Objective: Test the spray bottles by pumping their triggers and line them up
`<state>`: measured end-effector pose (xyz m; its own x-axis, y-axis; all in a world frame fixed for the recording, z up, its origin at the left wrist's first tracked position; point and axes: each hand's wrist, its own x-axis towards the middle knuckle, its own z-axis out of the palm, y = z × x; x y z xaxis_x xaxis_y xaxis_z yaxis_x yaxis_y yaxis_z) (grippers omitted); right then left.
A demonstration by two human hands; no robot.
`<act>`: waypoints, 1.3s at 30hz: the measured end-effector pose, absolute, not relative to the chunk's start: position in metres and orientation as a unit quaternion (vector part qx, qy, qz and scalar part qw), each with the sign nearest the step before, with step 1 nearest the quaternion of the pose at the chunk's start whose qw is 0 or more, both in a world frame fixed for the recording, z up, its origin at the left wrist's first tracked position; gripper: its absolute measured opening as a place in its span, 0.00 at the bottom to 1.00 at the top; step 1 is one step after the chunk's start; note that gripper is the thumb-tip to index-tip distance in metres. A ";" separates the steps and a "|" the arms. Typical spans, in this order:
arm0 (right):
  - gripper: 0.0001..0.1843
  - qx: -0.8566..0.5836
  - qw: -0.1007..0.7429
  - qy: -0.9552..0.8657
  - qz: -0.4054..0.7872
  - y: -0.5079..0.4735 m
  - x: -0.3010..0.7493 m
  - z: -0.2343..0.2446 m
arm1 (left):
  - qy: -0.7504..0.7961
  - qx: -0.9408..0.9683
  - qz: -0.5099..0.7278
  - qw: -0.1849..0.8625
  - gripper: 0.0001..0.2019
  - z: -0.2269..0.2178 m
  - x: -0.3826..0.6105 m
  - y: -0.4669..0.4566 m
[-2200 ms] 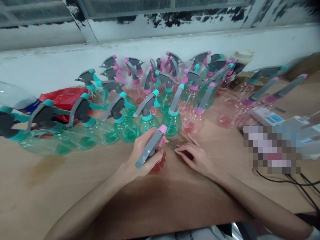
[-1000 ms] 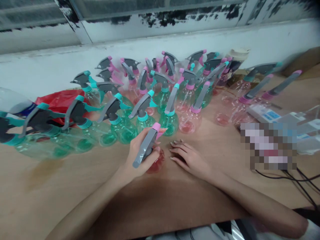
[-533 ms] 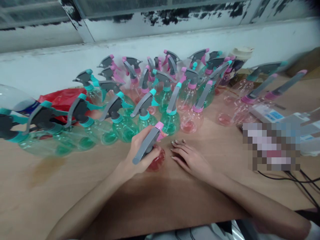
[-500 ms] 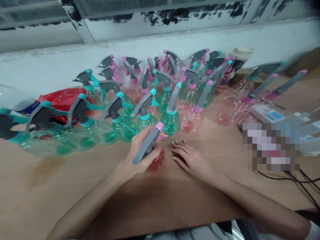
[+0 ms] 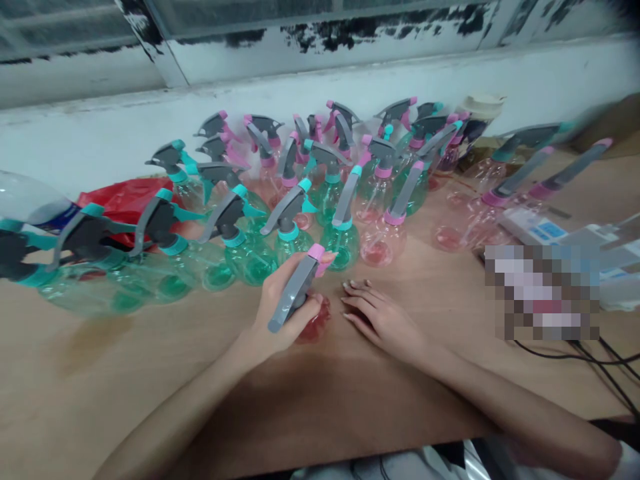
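Observation:
My left hand (image 5: 280,303) is wrapped round a pink spray bottle (image 5: 314,323) with a grey and pink trigger head (image 5: 296,287), which stands on the wooden table (image 5: 150,373) in front of me. My right hand (image 5: 383,313) rests on the table just right of that bottle, fingers stretched out and close together, holding nothing. Directly behind both hands stand rows of several green spray bottles (image 5: 293,243) and pink spray bottles (image 5: 387,237) with grey trigger heads.
A red plastic bag (image 5: 125,197) lies at the left behind the green bottles. A white device with blue labels (image 5: 540,230) and black cables (image 5: 575,353) sit at the right. A white wall ledge (image 5: 100,133) runs behind the bottles.
Almost nothing has moved. My left hand keeps its hold on the pink bottle and my right hand's fingers have drawn slightly together on the table.

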<state>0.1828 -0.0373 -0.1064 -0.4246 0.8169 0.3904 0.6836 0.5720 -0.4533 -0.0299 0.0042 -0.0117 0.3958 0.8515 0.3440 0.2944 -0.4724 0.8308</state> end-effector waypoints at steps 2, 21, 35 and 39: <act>0.13 -0.449 0.295 -0.836 0.114 -0.037 0.183 -0.106 | 0.380 0.754 0.407 0.348 0.18 -0.012 -0.029 0.003; 0.13 -0.447 0.282 -0.841 0.120 -0.036 0.184 -0.104 | 0.364 0.757 0.407 0.359 0.25 -0.006 -0.027 0.001; 0.14 -0.449 0.274 -0.841 0.126 -0.037 0.185 -0.104 | 0.379 0.757 0.392 0.360 0.16 -0.005 -0.029 0.001; 0.14 -0.451 0.274 -0.840 0.127 -0.037 0.185 -0.104 | 0.372 0.770 0.390 0.342 0.11 -0.001 -0.029 0.003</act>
<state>0.1847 -0.0366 -0.1039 -0.4437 0.8266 0.3463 0.6877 0.5618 -0.4599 -0.0295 0.0028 -0.0011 0.4189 0.8397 0.3456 0.3061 -0.4889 0.8168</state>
